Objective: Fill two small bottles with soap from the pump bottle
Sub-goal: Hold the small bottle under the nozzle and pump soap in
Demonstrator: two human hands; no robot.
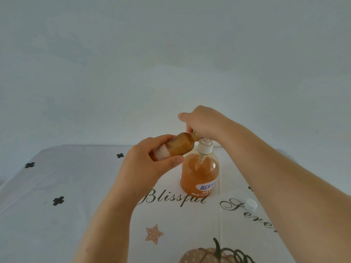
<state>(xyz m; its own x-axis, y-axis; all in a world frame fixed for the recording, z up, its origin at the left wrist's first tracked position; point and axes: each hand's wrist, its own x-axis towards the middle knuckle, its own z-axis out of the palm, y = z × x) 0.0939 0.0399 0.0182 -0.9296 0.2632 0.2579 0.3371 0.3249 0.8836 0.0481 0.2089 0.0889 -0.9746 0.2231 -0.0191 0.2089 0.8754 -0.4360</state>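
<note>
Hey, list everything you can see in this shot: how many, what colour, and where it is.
pump bottle: one, clear with orange soap and a white pump, standing mid-table
small bottle: one, amber-brown contents, tilted, neck at the pump spout
cap: one, white, lying on the table right of the pump bottle
tablecloth: one, white with black lettering, stars and a pumpkin print
wall: pale grey, behind the table
left hand: grips the small bottle's base
right hand: curled over the pump head

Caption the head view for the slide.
Left hand holds a tilted small bottle, neck to the pump bottle; right hand curls over its pump head; white cap lies on the tablecloth.
</note>
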